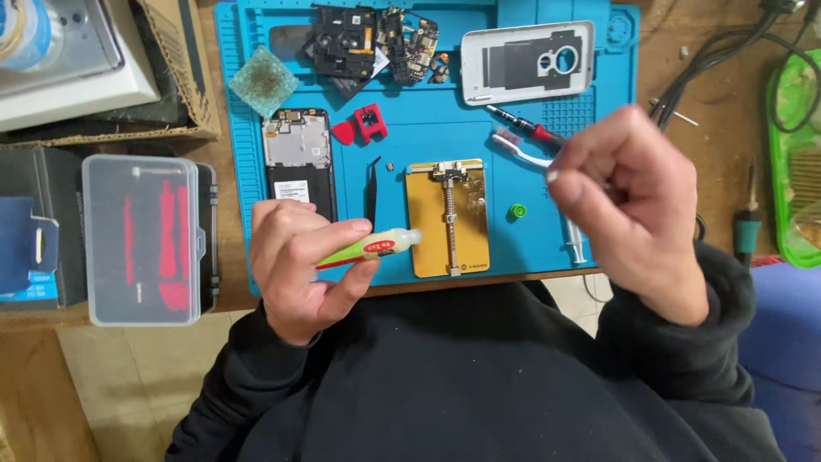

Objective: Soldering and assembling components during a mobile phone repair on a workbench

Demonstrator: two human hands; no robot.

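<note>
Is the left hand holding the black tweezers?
No, the left hand holds a small glue tube; the black tweezers lie on the blue mat.

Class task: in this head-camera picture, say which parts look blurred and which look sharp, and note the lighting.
Head view: the right hand is smeared by motion blur; the left hand with its glue tube and the blue mat look sharp; lighting is even, shadows soft.

Right hand (620,201) blurred, fingers curled; can't tell what it pinches. It hides part of toothbrush (517,147) & syringe (575,239). Left hand (299,265) covers rear of glue tube (372,249). Green tray (791,171) cut by right edge.
</note>
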